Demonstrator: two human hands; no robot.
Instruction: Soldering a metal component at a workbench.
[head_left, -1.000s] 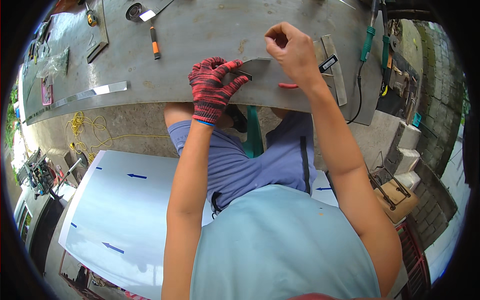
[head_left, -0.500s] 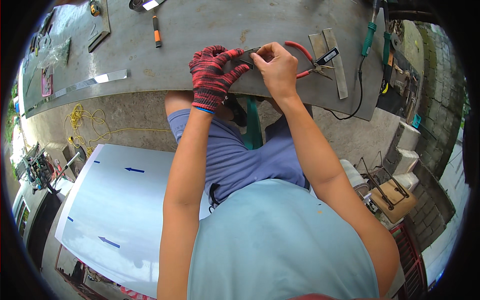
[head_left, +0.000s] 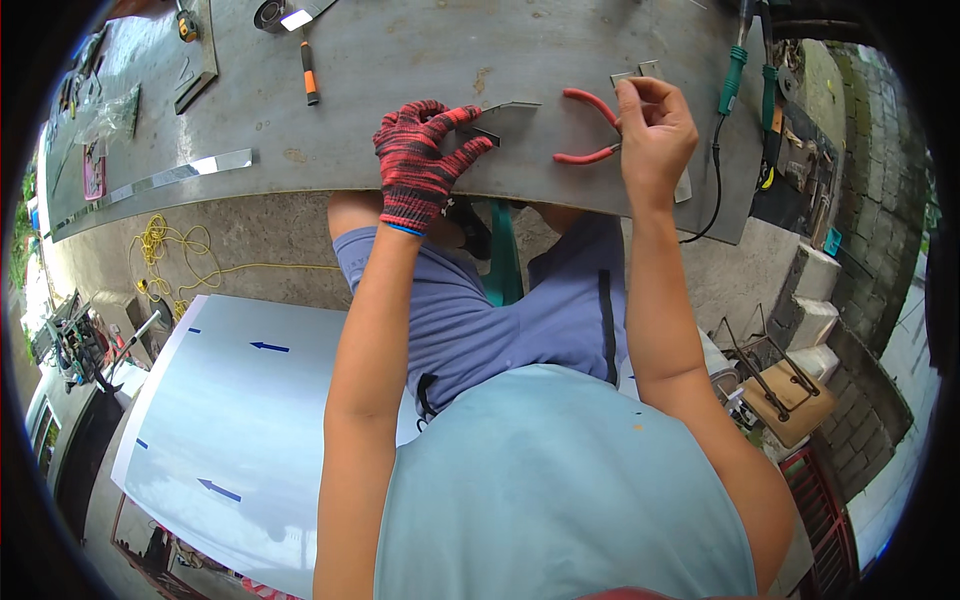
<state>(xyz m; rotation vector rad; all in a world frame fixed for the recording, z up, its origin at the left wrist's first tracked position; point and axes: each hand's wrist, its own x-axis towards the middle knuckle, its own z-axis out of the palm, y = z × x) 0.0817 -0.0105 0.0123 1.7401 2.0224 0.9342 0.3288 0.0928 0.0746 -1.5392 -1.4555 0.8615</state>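
Note:
My left hand (head_left: 425, 160), in a red and black knit glove, is closed with thumb and index finger on a small bent metal strip (head_left: 518, 104) over the table's near side. My bare right hand (head_left: 657, 135) is off to the right, thumb and fingertips pinched together; whether something small is between them cannot be made out. Beneath and beside it are red-handled pliers (head_left: 588, 157), their jaws hidden by the hand. Flat metal strips (head_left: 650, 69) lie under the same hand, mostly covered.
A green-handled corded tool (head_left: 735, 80) lies at the table's right side. An orange and black handled tool (head_left: 310, 85), a steel square (head_left: 200, 88) and a long shiny strip (head_left: 200, 170) lie on the left. Below the table edge, a yellow cord (head_left: 155, 245) is heaped on the floor.
My right hand has let go of the bent metal strip and moved right, over the pliers and flat strips. My left hand keeps its hold on the bent strip.

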